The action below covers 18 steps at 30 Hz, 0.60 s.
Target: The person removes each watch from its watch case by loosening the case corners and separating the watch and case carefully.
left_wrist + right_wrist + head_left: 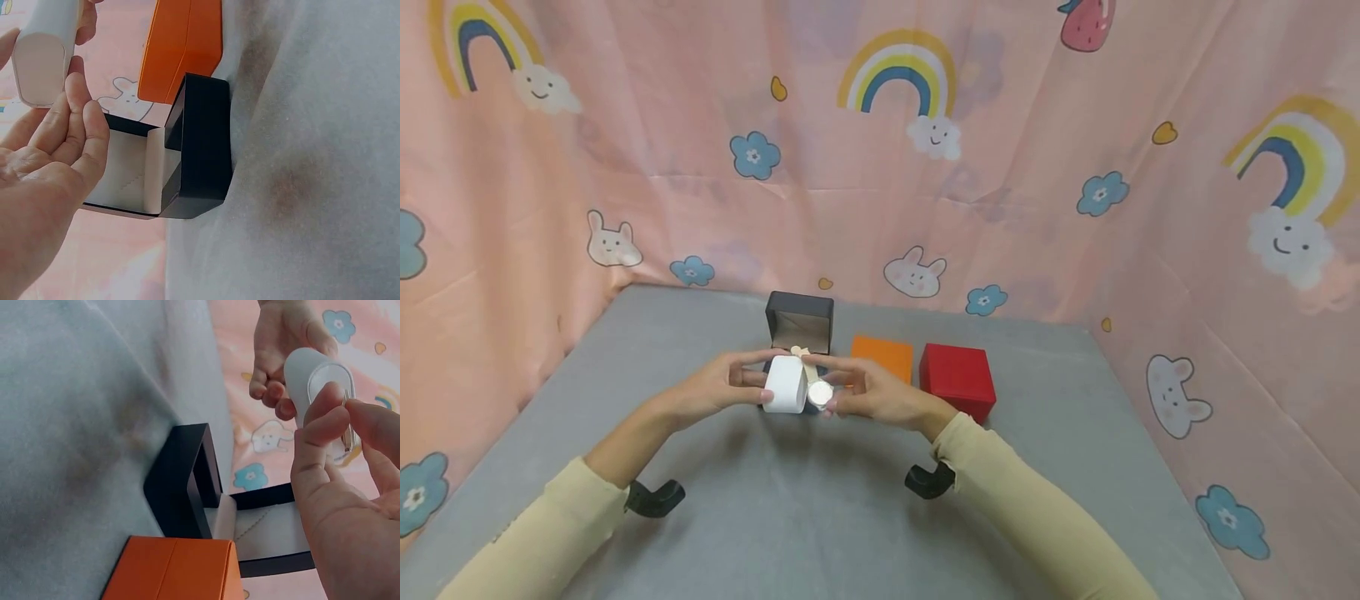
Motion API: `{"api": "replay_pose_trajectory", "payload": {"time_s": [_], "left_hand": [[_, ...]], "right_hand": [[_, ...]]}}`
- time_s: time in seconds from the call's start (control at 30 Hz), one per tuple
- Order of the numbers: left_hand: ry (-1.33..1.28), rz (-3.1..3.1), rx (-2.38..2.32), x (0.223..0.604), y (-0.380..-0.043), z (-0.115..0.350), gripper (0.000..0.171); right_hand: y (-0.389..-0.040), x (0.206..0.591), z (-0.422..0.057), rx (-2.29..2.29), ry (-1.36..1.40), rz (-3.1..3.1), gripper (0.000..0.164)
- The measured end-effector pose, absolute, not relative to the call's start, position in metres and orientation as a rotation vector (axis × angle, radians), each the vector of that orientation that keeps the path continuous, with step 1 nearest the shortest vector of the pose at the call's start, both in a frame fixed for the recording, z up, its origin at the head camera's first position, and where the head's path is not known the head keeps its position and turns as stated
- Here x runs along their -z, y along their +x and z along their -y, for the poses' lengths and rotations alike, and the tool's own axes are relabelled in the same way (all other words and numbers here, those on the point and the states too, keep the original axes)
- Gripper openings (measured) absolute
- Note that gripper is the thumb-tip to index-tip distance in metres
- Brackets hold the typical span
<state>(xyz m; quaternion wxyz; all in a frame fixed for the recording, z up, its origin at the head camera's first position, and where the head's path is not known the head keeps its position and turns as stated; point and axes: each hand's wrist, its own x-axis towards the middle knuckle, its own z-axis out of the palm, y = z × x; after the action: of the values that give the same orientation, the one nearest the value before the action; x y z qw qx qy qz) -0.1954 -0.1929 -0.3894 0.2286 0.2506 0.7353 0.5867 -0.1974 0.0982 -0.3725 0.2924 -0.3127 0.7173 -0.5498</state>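
Note:
In the head view my left hand (718, 387) grips a white rounded watch cushion (785, 385), thumb at its front and fingers behind. Close to the cushion's right side, my right hand (883, 396) pinches a wristwatch (820, 394) with a round pale dial and a cream strap. From the right wrist, the watch shows edge-on between thumb and fingers, in front of the cushion's flat end; whether they touch I cannot tell. Behind both hands stands a black box (801, 321) with its lid raised and a pale lining; the hands partly hide its base.
An orange box (882, 357) stands right of the black box, and a red box (957, 375) is farther right. Grey cloth (820, 517) covers the table. A pink printed curtain (700, 200) hangs behind. Black curved pieces (655, 500) stick out at both sleeves.

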Motion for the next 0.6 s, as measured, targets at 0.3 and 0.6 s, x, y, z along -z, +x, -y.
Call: {"api": "replay_pose_trajectory", "payload": {"time_s": [0.3, 0.6], "left_hand": [[0.684, -2.025, -1.578, 0.3890, -0.1963, 0.1952, 0.073], [0.701, -2.006, -1.580, 0.3900, -0.1978, 0.1956, 0.071]], "right_hand": [[-0.2011, 0.3738, -0.1039, 1.411, -0.821, -1.849, 0.067], [-0.1970, 0.3751, -0.1048, 1.389, -0.861, -1.890, 0.068]]}}
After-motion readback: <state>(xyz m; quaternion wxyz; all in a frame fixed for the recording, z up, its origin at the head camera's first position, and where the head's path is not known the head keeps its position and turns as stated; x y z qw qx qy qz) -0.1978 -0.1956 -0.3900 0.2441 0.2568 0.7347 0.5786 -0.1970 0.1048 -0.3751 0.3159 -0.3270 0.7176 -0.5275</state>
